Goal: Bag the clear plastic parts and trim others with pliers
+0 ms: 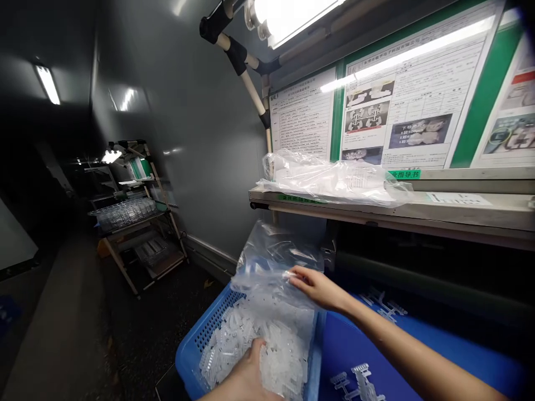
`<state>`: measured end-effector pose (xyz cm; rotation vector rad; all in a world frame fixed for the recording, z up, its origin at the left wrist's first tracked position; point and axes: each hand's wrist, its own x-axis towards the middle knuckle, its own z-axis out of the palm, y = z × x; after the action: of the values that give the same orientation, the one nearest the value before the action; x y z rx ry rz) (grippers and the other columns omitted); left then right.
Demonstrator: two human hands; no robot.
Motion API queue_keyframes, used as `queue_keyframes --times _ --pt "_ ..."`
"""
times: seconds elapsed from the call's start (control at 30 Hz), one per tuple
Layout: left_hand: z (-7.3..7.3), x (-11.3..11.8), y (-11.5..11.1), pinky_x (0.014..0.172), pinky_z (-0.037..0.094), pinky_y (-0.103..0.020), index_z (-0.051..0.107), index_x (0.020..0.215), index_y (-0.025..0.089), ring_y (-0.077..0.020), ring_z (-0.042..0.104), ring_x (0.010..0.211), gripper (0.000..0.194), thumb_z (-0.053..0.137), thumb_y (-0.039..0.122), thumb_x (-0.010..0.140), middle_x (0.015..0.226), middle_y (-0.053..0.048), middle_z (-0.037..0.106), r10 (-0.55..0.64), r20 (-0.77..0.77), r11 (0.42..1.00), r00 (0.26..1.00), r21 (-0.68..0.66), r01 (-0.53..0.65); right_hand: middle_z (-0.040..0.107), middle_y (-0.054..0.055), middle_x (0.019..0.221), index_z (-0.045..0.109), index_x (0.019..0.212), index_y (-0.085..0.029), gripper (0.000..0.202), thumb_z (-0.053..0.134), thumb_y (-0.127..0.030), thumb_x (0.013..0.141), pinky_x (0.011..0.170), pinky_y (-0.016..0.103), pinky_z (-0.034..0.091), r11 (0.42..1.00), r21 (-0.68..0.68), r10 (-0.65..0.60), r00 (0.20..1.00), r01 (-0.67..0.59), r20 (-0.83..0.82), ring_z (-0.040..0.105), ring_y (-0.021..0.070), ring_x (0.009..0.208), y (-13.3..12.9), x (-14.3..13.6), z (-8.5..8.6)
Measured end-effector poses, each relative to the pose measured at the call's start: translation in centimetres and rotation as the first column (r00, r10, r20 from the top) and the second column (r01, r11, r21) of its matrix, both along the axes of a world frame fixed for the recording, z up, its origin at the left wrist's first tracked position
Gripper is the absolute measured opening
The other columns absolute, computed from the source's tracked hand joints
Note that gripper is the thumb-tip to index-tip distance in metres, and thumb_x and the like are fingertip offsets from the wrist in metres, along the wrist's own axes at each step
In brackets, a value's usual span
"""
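A blue perforated basket (188, 356) holds a heap of small translucent white plastic parts (234, 334). My right hand (311, 284) pinches the edge of a clear plastic bag (271, 256) above the basket's far part; the bag hangs partly over the heap. Low in the basket, my left hand (248, 373) rests against the white parts, thumb raised, the other fingers hidden below it or among the parts. Whether it grasps any of them cannot be seen.
Right of the basket lies a blue surface (343, 345) with branched translucent pieces (361, 381). Above runs a shelf (438, 209) bearing a bagged white stack (334, 178), with posted sheets behind. Another rack (146, 223) stands at the left beside the grey wall.
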<state>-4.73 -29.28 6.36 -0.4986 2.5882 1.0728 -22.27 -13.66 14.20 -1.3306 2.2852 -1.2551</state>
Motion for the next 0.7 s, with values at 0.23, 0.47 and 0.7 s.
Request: queue_keyframes --times 0.23,0.47,0.7 --pt "2.7 0.1 -2.5 0.092 0.034 -0.036 0.042 0.119 0.025 -0.0283 0.040 0.113 0.062 0.054 0.053 0.065 0.134 -0.009 0.031 -0.167 -0.024 0.982 0.986 -0.095 0.164 0.053 0.003 0.094 0.052 0.091 -0.015 0.016 0.051 -0.028 0.081 0.066 0.033 0.044 0.973 0.165 -0.115 0.956 0.164 -0.271 0.053 0.0152 0.077 -0.6 -0.4 -6.4" --pt "3.2 -7.1 -5.6 0.080 0.040 -0.040 0.034 0.119 0.017 -0.0233 0.050 0.096 0.049 0.053 0.025 0.075 0.119 -0.011 0.041 -0.018 -0.263 0.868 0.965 -0.484 -0.115 0.054 0.001 0.085 0.053 0.083 -0.015 0.012 0.048 -0.026 0.083 0.059 0.028 0.045 0.969 0.149 -0.122 0.903 0.199 -0.412 0.052 0.0113 0.066 -3.1 0.3 -6.8" --pt "3.1 -9.2 -6.7 0.073 0.044 -0.039 0.053 0.098 0.016 -0.0178 0.055 0.083 0.023 0.043 0.031 0.083 0.094 -0.005 0.058 -0.019 -0.321 0.759 0.947 -0.621 -0.195 0.047 0.007 0.101 0.047 0.096 -0.015 0.018 0.049 -0.023 0.080 0.066 0.035 0.043 0.938 -0.046 -0.315 0.785 0.345 -0.534 0.050 0.0189 0.083 -2.4 2.5 -6.2"
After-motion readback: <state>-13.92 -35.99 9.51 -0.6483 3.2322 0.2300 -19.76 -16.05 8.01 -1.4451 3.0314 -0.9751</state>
